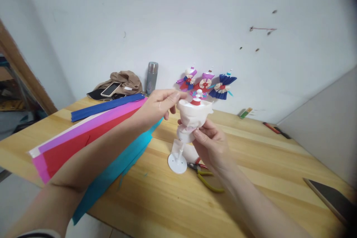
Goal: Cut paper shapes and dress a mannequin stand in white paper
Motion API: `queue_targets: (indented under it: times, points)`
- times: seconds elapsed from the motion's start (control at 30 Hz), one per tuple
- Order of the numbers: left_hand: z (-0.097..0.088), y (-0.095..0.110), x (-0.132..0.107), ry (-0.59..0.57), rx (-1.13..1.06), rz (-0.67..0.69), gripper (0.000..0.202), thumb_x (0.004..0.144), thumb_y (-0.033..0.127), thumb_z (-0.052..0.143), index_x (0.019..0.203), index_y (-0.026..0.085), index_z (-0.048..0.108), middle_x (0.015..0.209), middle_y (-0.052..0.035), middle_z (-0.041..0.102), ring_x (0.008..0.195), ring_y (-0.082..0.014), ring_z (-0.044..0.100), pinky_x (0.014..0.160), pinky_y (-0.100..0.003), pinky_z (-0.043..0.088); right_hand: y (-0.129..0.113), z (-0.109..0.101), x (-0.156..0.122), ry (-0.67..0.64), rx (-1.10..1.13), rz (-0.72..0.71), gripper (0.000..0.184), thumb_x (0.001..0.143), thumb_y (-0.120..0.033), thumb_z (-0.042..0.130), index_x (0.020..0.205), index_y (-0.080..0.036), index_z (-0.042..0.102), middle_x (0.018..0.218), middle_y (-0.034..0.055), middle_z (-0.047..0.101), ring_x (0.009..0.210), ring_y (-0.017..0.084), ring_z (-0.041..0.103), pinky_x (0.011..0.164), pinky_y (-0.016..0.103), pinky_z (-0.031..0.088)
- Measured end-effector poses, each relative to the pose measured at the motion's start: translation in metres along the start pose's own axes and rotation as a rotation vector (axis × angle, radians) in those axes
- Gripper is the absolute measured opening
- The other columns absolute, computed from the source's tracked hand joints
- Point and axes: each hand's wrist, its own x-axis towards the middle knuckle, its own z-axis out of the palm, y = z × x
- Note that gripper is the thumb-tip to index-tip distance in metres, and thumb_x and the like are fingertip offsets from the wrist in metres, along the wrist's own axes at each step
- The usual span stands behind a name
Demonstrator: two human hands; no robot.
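A small doll figure on a white round stand (177,162) stands on the wooden table (264,163). White crepe paper (194,116) is wrapped round it like a skirt, and a red-and-white top (196,99) pokes out above. My left hand (160,106) pinches the paper's upper left edge. My right hand (208,143) grips the paper lower down at the figure's waist, fingers closed round it.
Long crepe paper sheets in blue (106,107), pink, red (75,145) and turquoise (117,171) lie at left. Yellow-handled pliers (205,174) lie beside the stand. Three finished paper dolls (206,83) stand by the wall, near a grey flask (152,77), a phone on cloth (111,89) and a dark tablet (331,199).
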Motion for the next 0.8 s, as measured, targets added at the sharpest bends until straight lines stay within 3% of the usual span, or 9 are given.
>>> queue_targets:
  times: [0.1,0.27,0.43,0.67,0.8]
  points:
    - [0.003,0.002,-0.002,-0.083,-0.161,-0.026,0.054,0.092,0.060,0.062,0.109,0.012,0.080,0.083,-0.0102,0.074,0.071,-0.0160,0.064,0.053,-0.024,0.050,0.000,0.000,0.000,-0.021,0.008,-0.008,0.033,0.071,-0.041,0.092,0.099,-0.030,0.080,0.093,0.0045,0.082,0.094,0.029,0.077,0.088,0.046,0.061]
    - [0.002,-0.002,-0.002,-0.064,-0.359,-0.041,0.041,0.093,0.046,0.068,0.119,0.014,0.076,0.112,-0.0152,0.078,0.095,-0.0209,0.073,0.071,-0.027,0.059,-0.001,0.000,0.000,-0.056,0.032,-0.031,0.034,0.070,-0.042,0.093,0.101,-0.032,0.082,0.095,0.0037,0.082,0.090,0.027,0.077,0.088,0.046,0.060]
    - [0.000,-0.007,0.002,-0.084,-0.351,-0.064,0.026,0.086,0.028,0.076,0.108,0.014,0.079,0.111,-0.0120,0.079,0.098,-0.0200,0.074,0.084,-0.032,0.061,-0.001,-0.003,-0.002,-0.106,0.037,0.012,0.030,0.071,-0.044,0.091,0.095,-0.028,0.081,0.095,0.0061,0.083,0.085,0.026,0.077,0.082,0.043,0.061]
    - [0.005,0.003,-0.003,-0.100,-0.252,-0.047,0.021,0.081,0.028,0.080,0.099,0.018,0.083,0.097,-0.0074,0.081,0.091,-0.0190,0.075,0.081,-0.030,0.061,-0.002,-0.005,-0.007,-0.169,0.085,0.101,0.034,0.068,-0.047,0.090,0.096,-0.029,0.083,0.089,0.0052,0.083,0.080,0.025,0.076,0.080,0.041,0.063]
    - [0.006,0.007,-0.004,-0.108,-0.249,-0.018,0.013,0.078,0.026,0.081,0.090,0.020,0.083,0.096,-0.0067,0.082,0.093,-0.0203,0.076,0.084,-0.030,0.062,-0.004,-0.002,-0.009,-0.201,0.076,0.177,0.035,0.063,-0.053,0.091,0.088,-0.030,0.083,0.082,0.0066,0.081,0.076,0.029,0.075,0.070,0.042,0.063]
